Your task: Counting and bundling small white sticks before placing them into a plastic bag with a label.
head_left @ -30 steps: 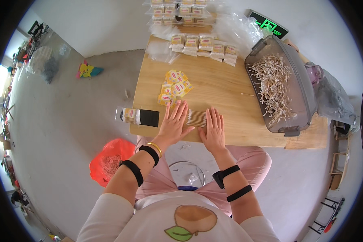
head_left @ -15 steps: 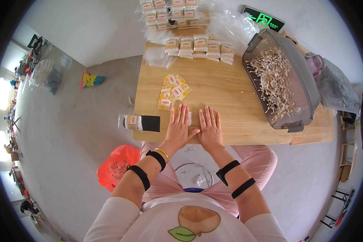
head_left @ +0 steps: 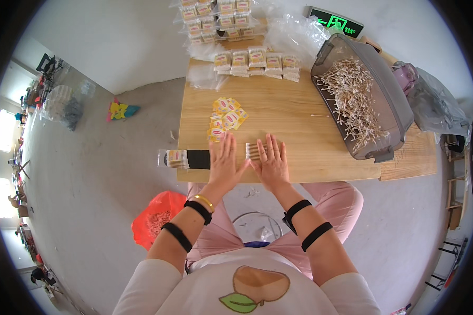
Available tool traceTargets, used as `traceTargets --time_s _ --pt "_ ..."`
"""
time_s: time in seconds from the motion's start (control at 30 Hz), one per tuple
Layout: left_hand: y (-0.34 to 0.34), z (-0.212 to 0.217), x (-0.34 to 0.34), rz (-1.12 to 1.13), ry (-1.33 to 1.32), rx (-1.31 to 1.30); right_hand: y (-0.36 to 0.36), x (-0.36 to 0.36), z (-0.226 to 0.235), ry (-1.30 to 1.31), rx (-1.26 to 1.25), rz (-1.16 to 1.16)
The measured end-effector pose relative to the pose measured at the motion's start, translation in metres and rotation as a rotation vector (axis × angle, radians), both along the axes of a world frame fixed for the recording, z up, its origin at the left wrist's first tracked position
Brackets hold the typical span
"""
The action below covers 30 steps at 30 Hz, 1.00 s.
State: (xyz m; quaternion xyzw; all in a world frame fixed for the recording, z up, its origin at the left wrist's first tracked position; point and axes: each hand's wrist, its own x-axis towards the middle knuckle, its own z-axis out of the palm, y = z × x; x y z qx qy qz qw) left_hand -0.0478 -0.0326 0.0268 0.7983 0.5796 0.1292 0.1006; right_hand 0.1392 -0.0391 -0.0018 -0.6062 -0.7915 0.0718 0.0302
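My left hand [head_left: 225, 164] lies flat near the table's front edge, its fingers straight and partly over the right end of a black strip [head_left: 198, 158]. A small clear packet of cotton swabs with a yellow card [head_left: 177, 158] rests at the strip's left end. Across from it, my right hand [head_left: 271, 164] is spread, covering part of a row of cotton swabs [head_left: 252, 150] laid side by side. The swabs' left ends show in the gap between my hands. Beyond my left fingertips is a loose pile of yellow and white cards [head_left: 228, 118].
A grey plastic bin [head_left: 399, 118] of loose swabs stands at the right, with a single swab [head_left: 319, 115] beside it. Filled packets [head_left: 257, 58] line the back, near stacked bags of packets [head_left: 215, 23]. A red bag [head_left: 155, 218] sits on the floor at left.
My left hand has slid left, off the swabs and onto the black strip's end. My right hand stays over the swabs, whose left ends are now uncovered.
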Motion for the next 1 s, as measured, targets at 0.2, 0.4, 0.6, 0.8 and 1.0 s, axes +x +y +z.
traceTargets --time_s 0.2,0.4,0.6,0.8,1.0 --pt "-0.026 -0.013 -0.121 0.441 -0.035 -0.012 -0.002 -0.010 -0.002 0.011 0.035 0.002" --pt "-0.025 -0.040 -0.219 0.770 -0.231 -0.058 -0.022 -0.102 0.005 0.004 -0.052 0.166" --pt "0.017 -0.059 -0.217 0.903 -0.599 -0.317 -0.017 -0.159 -0.012 0.101 0.019 0.149" --pt "0.026 -0.091 -0.217 0.912 -0.611 -0.376 -0.014 -0.174 -0.010 0.126 0.020 0.076" --pt "0.024 -0.080 -0.198 0.963 -1.152 -0.545 -0.013 -0.177 -0.005 0.135 0.028 0.046"
